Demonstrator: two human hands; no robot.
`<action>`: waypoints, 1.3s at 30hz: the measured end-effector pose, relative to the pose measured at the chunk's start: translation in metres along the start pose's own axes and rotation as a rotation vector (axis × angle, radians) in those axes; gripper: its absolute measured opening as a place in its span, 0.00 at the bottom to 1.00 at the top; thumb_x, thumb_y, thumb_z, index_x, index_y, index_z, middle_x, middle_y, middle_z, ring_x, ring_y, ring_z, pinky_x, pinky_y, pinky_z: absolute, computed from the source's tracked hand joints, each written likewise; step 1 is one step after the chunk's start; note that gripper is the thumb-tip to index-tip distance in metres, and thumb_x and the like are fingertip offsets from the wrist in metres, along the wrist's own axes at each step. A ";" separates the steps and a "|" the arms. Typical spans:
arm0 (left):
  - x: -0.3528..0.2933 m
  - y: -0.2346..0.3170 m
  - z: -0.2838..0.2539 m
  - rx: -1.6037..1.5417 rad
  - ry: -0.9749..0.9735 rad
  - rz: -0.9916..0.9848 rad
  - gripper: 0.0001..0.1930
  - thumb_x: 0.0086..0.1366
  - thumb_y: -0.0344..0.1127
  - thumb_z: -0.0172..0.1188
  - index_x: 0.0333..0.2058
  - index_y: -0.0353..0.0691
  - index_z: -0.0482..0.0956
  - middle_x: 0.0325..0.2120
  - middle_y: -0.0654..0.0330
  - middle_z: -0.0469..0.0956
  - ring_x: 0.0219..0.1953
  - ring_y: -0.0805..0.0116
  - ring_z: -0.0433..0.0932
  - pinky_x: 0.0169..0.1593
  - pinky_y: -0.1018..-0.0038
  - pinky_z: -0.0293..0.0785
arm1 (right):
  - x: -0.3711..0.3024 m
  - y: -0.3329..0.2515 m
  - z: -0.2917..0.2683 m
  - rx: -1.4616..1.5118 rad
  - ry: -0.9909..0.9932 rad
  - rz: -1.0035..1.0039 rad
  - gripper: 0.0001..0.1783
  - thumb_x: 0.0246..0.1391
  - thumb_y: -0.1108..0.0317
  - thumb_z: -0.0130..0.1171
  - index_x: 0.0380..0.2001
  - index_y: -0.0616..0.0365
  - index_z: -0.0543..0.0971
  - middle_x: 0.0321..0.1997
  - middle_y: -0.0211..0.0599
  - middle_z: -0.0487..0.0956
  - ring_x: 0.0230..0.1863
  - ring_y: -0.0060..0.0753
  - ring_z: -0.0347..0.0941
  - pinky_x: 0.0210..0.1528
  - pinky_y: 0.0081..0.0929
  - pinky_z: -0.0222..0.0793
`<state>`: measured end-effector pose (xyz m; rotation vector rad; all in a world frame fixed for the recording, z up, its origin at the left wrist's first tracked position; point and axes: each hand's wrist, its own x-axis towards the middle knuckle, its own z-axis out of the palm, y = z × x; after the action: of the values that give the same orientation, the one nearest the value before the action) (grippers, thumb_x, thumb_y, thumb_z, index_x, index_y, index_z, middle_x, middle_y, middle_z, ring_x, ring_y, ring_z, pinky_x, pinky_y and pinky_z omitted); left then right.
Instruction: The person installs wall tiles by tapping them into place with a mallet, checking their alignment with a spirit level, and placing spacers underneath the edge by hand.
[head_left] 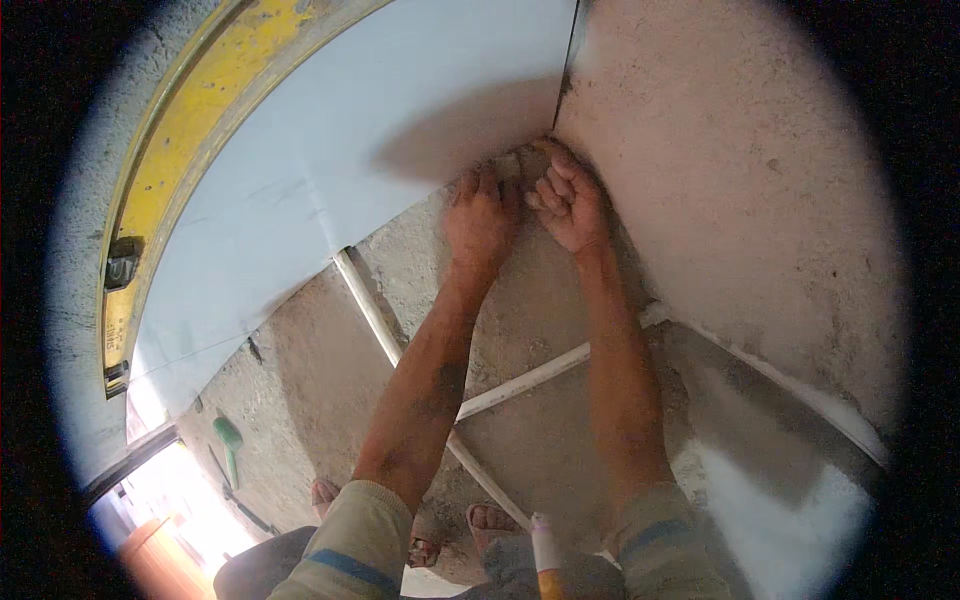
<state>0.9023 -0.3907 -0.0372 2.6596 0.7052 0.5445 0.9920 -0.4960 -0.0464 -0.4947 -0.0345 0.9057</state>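
A large pale blue-grey wall panel [330, 130] ends low down near a bare cement wall [740, 170], with a dark narrow gap where they meet. My left hand [481, 222] is at the panel's lower edge, its fingers bent forward and pressed in there. Close beside it, my right hand [568, 205] has curled fingers, with the forefinger reaching to the panel's bottom corner. A small grey-brown lump [510, 165] shows between the fingertips of the two hands. What either hand grips, if anything, is hidden by the fingers and shadow.
A yellow spirit level [190, 125] lies along the panel at left. White pipes [365, 305] cross the rough cement floor [320, 370]. A green-headed tool [228, 435] lies at left, near an orange object [160, 560]. A white-and-yellow tube [545, 560] stands out by my knees.
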 end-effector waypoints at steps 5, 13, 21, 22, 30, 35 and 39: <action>0.005 -0.006 0.002 0.042 -0.050 0.092 0.14 0.60 0.39 0.53 0.39 0.36 0.75 0.38 0.48 0.76 0.37 0.49 0.78 0.37 0.58 0.76 | 0.001 -0.001 -0.008 0.022 0.149 0.038 0.17 0.54 0.66 0.55 0.48 0.50 0.72 0.14 0.19 0.55 0.15 0.19 0.52 0.26 0.23 0.59; 0.014 0.003 -0.007 0.017 -0.213 -0.025 0.11 0.60 0.38 0.52 0.33 0.35 0.75 0.34 0.46 0.77 0.30 0.46 0.79 0.36 0.56 0.76 | -0.001 -0.001 0.002 -0.018 0.249 0.056 0.23 0.54 0.63 0.54 0.54 0.54 0.69 0.14 0.18 0.52 0.16 0.17 0.50 0.28 0.20 0.58; 0.016 0.011 -0.020 0.092 -0.355 -0.046 0.18 0.59 0.37 0.53 0.46 0.34 0.71 0.39 0.42 0.75 0.43 0.48 0.75 0.45 0.58 0.74 | -0.003 -0.004 0.001 -0.023 0.077 0.017 0.24 0.52 0.62 0.55 0.54 0.53 0.71 0.22 0.18 0.60 0.23 0.18 0.55 0.32 0.22 0.59; 0.013 0.009 -0.023 0.116 -0.389 -0.064 0.18 0.59 0.37 0.53 0.46 0.34 0.71 0.39 0.42 0.75 0.43 0.48 0.75 0.45 0.58 0.74 | -0.004 -0.005 0.002 -0.069 0.149 0.032 0.25 0.52 0.60 0.57 0.54 0.50 0.71 0.30 0.19 0.65 0.29 0.20 0.59 0.37 0.24 0.62; -0.082 -0.026 -0.090 0.042 -0.397 0.036 0.19 0.62 0.41 0.54 0.48 0.35 0.69 0.39 0.47 0.74 0.41 0.49 0.76 0.39 0.58 0.75 | -0.005 0.000 0.016 -0.245 0.346 0.016 0.28 0.52 0.59 0.53 0.57 0.53 0.69 0.58 0.22 0.70 0.39 0.20 0.62 0.44 0.25 0.62; -0.209 -0.092 -0.166 -0.082 -0.409 0.045 0.15 0.59 0.36 0.57 0.44 0.39 0.72 0.36 0.53 0.74 0.33 0.53 0.76 0.32 0.58 0.75 | 0.004 0.000 -0.001 -0.498 -0.030 -0.101 0.24 0.55 0.65 0.52 0.56 0.56 0.69 0.57 0.23 0.71 0.26 0.17 0.55 0.32 0.22 0.61; -0.293 -0.139 -0.218 0.009 -0.404 -0.251 0.16 0.56 0.33 0.58 0.44 0.39 0.73 0.42 0.49 0.73 0.41 0.48 0.74 0.40 0.57 0.74 | 0.009 0.002 -0.002 -0.123 0.032 0.025 0.23 0.57 0.68 0.52 0.56 0.61 0.68 0.36 0.23 0.65 0.19 0.17 0.53 0.29 0.20 0.59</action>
<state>0.5152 -0.3838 0.0151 2.5196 0.8921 -0.0636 0.9961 -0.4892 -0.0508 -0.6256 -0.0549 0.9235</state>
